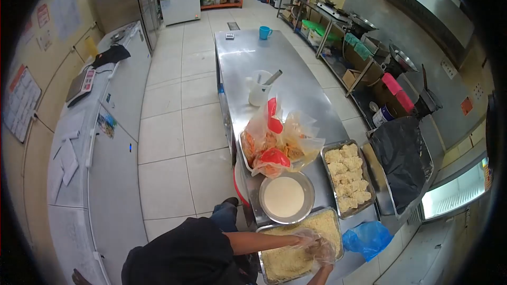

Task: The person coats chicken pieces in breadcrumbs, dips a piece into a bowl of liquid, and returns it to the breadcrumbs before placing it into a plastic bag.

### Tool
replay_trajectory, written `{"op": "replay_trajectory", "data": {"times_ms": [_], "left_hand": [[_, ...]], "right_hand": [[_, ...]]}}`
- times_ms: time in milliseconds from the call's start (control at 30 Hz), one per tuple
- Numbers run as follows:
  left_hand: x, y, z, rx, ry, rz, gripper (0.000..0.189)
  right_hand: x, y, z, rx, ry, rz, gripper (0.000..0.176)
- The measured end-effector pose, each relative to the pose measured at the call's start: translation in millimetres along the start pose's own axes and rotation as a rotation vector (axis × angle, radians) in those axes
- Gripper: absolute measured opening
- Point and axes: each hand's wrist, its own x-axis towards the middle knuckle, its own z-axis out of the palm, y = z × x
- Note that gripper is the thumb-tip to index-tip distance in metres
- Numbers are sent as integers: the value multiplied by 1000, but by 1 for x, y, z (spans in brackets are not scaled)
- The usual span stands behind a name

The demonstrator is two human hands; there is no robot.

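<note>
My left hand point(305, 238), in a clear plastic glove, reaches across the metal tray of pale crumbs point(281, 264). Beside and touching it is my right hand point(324, 253), also gloved. Both hands are closed together low over the crumbs, fingers curled inward; whatever lies between them is hidden. Just beyond the tray stands a round metal bowl of creamy white batter point(284, 196). To the right, a second metal tray holds several crumb-coated pieces point(347, 177) in rows. A crumpled blue plastic bag point(368, 239) lies by the crumb tray's right side.
Behind the bowl, clear bags of orange-red food point(272, 150) sit in a container. A white pitcher point(260, 92) with a handle sticking out and a blue mug point(264, 32) stand farther along the steel table point(296, 82). Black plastic point(400, 161) covers a bin at right. White freezers point(113, 163) line the left.
</note>
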Motion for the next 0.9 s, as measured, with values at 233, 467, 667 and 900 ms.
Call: {"op": "replay_trajectory", "data": {"times_ms": [233, 467, 667, 900], "left_hand": [[2, -36, 0, 229, 114, 252, 38], [-34, -20, -15, 676, -21, 253, 25], [-57, -25, -12, 546, 79, 408, 31], [-60, -10, -7, 40, -25, 314, 28]], "right_hand": [[-15, 50, 25, -220, 32, 98, 44], [-23, 76, 42, -279, -12, -96, 49], [-7, 63, 13, 346, -29, 267, 53], [-10, -8, -78, 312, 68, 444, 43]]}}
